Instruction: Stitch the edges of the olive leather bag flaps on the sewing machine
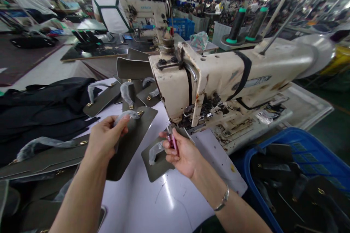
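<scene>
My left hand [105, 142] is shut on an olive-grey leather panel [131, 145], pinching the plastic-wrapped loop at its brass fittings. My right hand [182, 153] holds pink-handled snips [173, 143] between its fingers. Their tips are close to a smaller grey leather panel [161, 165], which has a plastic-wrapped loop and lies partly under that hand. The head of a cream industrial sewing machine [175, 87] stands just beyond both hands, its needle area worn and stained. Whether the snips touch the smaller panel is hidden.
Several similar leather panels [102, 98] lie on the white table [153, 200], beside black fabric [41, 109]. A blue crate [276, 145] of dark pieces stands at lower right. Beyond, a co-worker [111, 14] sits at another sewing machine [144, 14].
</scene>
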Motion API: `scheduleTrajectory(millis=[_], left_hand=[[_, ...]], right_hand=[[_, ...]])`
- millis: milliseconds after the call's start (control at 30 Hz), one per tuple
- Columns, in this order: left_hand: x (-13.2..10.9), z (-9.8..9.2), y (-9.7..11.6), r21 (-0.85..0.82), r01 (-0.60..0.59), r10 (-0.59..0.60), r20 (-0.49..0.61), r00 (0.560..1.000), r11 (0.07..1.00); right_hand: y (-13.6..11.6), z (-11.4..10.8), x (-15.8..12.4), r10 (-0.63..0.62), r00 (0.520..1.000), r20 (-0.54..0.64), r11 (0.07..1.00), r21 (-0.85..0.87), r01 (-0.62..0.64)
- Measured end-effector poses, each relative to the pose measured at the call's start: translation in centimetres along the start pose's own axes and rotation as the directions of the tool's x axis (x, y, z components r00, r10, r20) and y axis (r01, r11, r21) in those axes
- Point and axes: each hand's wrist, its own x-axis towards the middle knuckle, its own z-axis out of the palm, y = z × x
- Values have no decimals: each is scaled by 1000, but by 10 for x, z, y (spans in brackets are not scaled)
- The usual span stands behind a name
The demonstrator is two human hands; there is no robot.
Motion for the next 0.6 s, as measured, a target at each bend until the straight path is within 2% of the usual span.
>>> scheduleTrajectory(millis=[33, 100, 167, 233, 267, 333, 367, 400, 467, 500, 533, 567, 600], left_hand=[[22, 8, 4, -194, 49, -53, -16, 998, 980], [68, 24, 19, -316, -28, -1, -91, 996, 948], [105, 36, 38, -380, -156, 88, -190, 978, 912], [121, 44, 55, -429, -306, 202, -270, 941, 850], [118, 47, 59, -445, -384, 280, -281, 918, 809], [91, 51, 60, -450, -495, 432, -242, 869, 744], [68, 53, 57, -412, -513, 478, -193, 857, 753], [40, 53, 52, -369, -499, 477, -156, 865, 785], [-22, 53, 40, -293, -405, 397, -89, 914, 866], [-53, 52, 33, -244, -361, 367, -25, 930, 900], [-83, 53, 26, -243, -324, 354, 91, 931, 914], [-110, 54, 20, -257, -306, 370, 257, 893, 917], [-134, 58, 13, -281, -303, 397, 391, 830, 911]], right_hand=[[1, -3, -4, -3, 1000, 9, 999, -31, 3], [2, -8, -11, -6, 1000, 17, 995, -101, 8], [4, -12, -18, -24, 1000, 15, 985, -170, 26], [4, -17, -25, -95, 995, 1, 963, -253, 93], [3, -19, -29, -156, 988, -15, 938, -316, 143], [-3, -27, -37, -356, 931, -78, 823, -498, 273], [-7, -31, -41, -484, 869, -103, 723, -606, 331], [-12, -36, -44, -611, 784, -112, 599, -713, 365], [-24, -44, -49, -791, 608, -70, 334, -882, 333], [-28, -47, -51, -831, 555, -30, 222, -933, 283], [-32, -49, -52, -840, 542, 13, 133, -964, 230], [-35, -51, -53, -829, 557, 53, 64, -980, 190], [-36, -51, -52, -802, 590, 90, 14, -985, 169]])
